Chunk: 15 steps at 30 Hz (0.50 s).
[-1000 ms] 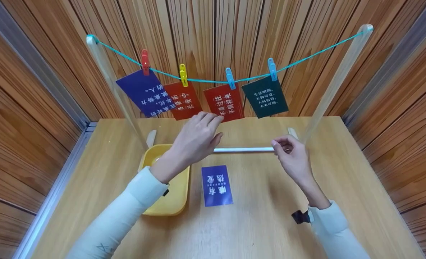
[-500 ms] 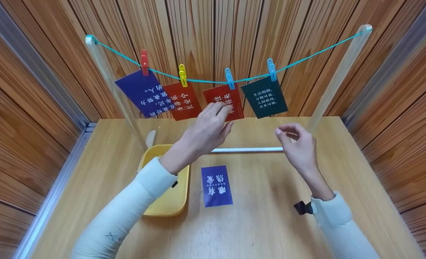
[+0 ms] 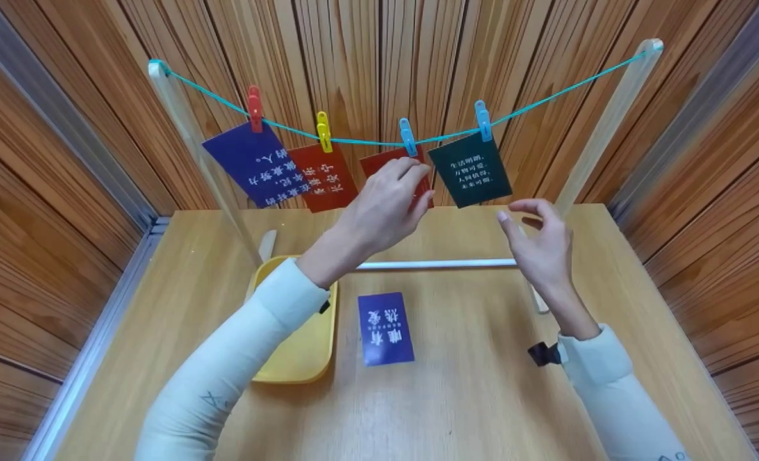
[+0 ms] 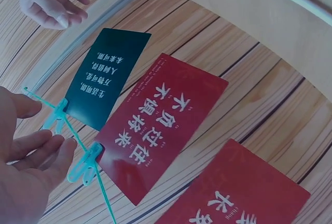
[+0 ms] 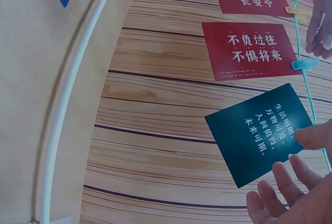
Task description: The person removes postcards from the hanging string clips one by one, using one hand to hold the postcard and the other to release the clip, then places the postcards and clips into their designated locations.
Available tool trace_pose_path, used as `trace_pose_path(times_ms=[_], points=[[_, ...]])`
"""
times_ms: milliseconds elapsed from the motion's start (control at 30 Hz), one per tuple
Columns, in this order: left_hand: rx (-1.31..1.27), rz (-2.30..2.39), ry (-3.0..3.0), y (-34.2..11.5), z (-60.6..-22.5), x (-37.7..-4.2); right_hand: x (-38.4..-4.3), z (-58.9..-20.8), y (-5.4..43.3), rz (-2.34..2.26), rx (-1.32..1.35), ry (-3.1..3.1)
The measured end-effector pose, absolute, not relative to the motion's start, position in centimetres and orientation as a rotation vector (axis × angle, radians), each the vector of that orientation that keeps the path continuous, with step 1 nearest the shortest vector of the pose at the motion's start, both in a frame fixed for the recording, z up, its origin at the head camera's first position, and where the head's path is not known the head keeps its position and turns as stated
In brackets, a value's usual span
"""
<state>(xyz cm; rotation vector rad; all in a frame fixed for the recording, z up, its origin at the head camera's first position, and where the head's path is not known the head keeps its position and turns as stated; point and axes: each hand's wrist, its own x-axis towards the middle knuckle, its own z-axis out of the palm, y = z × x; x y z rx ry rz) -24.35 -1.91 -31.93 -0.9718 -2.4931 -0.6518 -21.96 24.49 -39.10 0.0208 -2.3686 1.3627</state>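
Note:
My left hand (image 3: 387, 206) is raised in front of the right-hand red card (image 4: 179, 97), covering much of it in the head view. Its loosely bent fingers are near the light-blue clothespin (image 3: 407, 137) that clips this card to a turquoise string (image 3: 366, 142), and they hold nothing. My right hand (image 3: 544, 246) is up below and right of a dark green card (image 3: 471, 171), thumb and fingers spread apart with nothing between them. Another light-blue clothespin (image 3: 483, 121) fixes the green card to the string.
A purple card (image 3: 244, 168) under a red clothespin (image 3: 255, 109) and another red card (image 3: 325, 182) under a yellow clothespin (image 3: 323, 131) hang at left. Two upright posts hold the string. Below are a yellow tray (image 3: 296, 358), a loose purple card (image 3: 385, 330) and a white rod (image 3: 443, 264).
My left hand has moved up and right, from the gap between the red cards to the right-hand one. My right hand has risen, shifted right and spread its fingers. The cards hang as before.

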Motion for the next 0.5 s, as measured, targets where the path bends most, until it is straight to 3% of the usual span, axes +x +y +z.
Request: trace_pose_path(times_ms=[500], points=[[-0.963,-0.613,-2.521,-0.2,-30.0,-25.7,-24.0,-38.2,24.5,1.295,-0.007,-2.375]])
